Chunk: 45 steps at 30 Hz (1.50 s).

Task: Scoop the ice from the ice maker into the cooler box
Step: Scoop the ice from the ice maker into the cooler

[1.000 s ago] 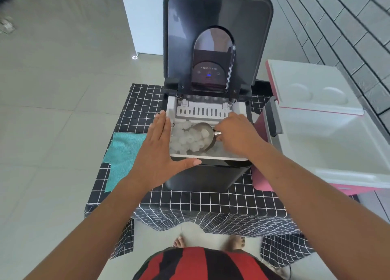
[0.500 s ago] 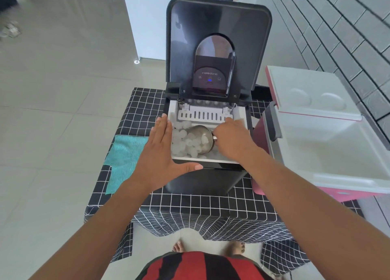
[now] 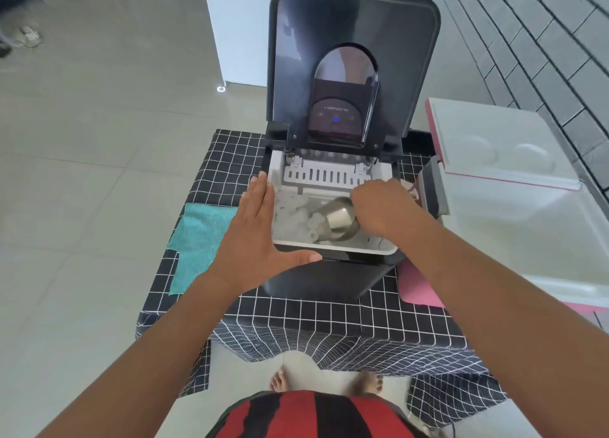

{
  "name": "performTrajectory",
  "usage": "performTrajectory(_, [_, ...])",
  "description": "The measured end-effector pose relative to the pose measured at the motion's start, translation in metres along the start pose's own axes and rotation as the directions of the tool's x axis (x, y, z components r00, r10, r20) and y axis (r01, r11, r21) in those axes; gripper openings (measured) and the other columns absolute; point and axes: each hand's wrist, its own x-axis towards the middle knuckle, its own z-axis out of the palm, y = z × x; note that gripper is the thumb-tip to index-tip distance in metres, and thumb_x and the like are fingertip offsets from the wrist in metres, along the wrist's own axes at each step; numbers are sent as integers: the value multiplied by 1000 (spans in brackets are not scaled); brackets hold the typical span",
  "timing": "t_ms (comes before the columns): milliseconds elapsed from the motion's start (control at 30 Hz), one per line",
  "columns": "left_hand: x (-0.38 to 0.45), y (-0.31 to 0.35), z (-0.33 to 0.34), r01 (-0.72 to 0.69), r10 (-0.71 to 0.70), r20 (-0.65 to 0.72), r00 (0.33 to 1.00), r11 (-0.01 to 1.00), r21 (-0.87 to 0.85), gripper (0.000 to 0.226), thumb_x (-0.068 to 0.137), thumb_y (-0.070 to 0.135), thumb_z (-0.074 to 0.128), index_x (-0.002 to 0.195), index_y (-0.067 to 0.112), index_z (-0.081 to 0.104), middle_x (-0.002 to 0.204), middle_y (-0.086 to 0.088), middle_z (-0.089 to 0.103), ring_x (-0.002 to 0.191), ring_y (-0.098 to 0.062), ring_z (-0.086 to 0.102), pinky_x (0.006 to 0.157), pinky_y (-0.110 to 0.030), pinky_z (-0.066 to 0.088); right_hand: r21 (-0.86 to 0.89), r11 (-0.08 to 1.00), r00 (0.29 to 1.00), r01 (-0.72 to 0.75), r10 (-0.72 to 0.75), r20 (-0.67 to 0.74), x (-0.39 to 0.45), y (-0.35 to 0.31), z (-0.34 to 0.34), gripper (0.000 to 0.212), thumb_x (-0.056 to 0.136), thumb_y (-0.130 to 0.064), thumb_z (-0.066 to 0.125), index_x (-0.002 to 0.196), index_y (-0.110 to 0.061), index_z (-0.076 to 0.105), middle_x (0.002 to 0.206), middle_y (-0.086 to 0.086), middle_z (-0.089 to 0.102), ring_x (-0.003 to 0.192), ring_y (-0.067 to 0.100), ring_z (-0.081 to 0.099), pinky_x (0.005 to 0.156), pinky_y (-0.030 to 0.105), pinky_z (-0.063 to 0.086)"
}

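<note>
The black ice maker [image 3: 329,282] stands on the table with its lid raised. Its white basket [image 3: 379,248] holds loose ice cubes [image 3: 293,215]. My right hand [image 3: 384,206] grips the handle of a metal scoop [image 3: 337,218], which lies tipped on its side among the ice with its mouth facing left. My left hand [image 3: 255,233] rests flat on the ice maker's front left corner, fingers straight and thumb along the front rim. The white and pink cooler box [image 3: 527,226] stands open just to the right, its lid propped up behind it.
A black checked tablecloth [image 3: 296,319] covers the small table. A teal cloth [image 3: 194,239] lies left of the ice maker. A grey brick wall [image 3: 560,42] runs along the right behind the cooler. Tiled floor lies to the left.
The scoop has rolled over from bowl-up with ice showing in it to lying on its side, and my right hand has shifted slightly right. My left hand has stayed on the corner.
</note>
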Motion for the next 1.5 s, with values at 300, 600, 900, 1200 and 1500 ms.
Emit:
performTrajectory(300, [1, 0, 0, -6, 7, -9, 1000, 999, 42, 146, 56, 103, 30, 159, 4, -1, 168, -5, -13, 153, -14, -15, 119, -25, -11, -16, 998, 996, 66, -67, -59, -1, 13, 10, 19, 82, -7, 49, 93, -13, 63, 72, 0, 49, 70, 21, 48, 64, 31, 32])
performTrajectory(600, [1, 1, 2, -21, 22, -3, 1000, 985, 169, 140, 63, 102, 19, 158, 0, 7, 167, -12, -5, 155, -22, -8, 124, -39, -10, -11, 988, 976, 153, -153, -153, 15, 4, 30, 23, 80, 0, 50, 90, -13, 66, 87, 5, 63, 95, 23, 50, 81, 36, 34])
performTrajectory(900, [1, 3, 1, -2, 3, -17, 1000, 994, 108, 140, 62, 101, 28, 158, 3, 6, 168, -9, -5, 155, -19, -7, 126, -42, -3, 97, 971, 964, 219, -200, -174, 13, 11, 37, 15, 91, -25, 56, 81, -15, 60, 81, 5, 61, 88, 24, 54, 70, 34, 40])
performTrajectory(1200, [-1, -1, 5, 19, -18, -31, 999, 1000, 18, 139, 60, 97, 39, 159, 8, 0, 168, 0, -13, 152, -8, -17, 125, -35, 1, 298, 942, 951, 156, -62, -304, -8, 23, 45, 25, 92, -30, 59, 78, -25, 39, 75, -12, 40, 81, 14, 37, 74, 29, 29])
performTrajectory(1500, [-2, -2, 3, 32, -32, -13, 999, 999, -28, 144, 56, 103, 34, 159, 10, -5, 167, 3, -16, 152, -10, -16, 123, -32, 0, 421, 897, 943, 136, 13, -332, -20, 38, 49, 19, 90, -31, 61, 78, -20, 53, 82, -8, 53, 99, 15, 38, 87, 25, 27])
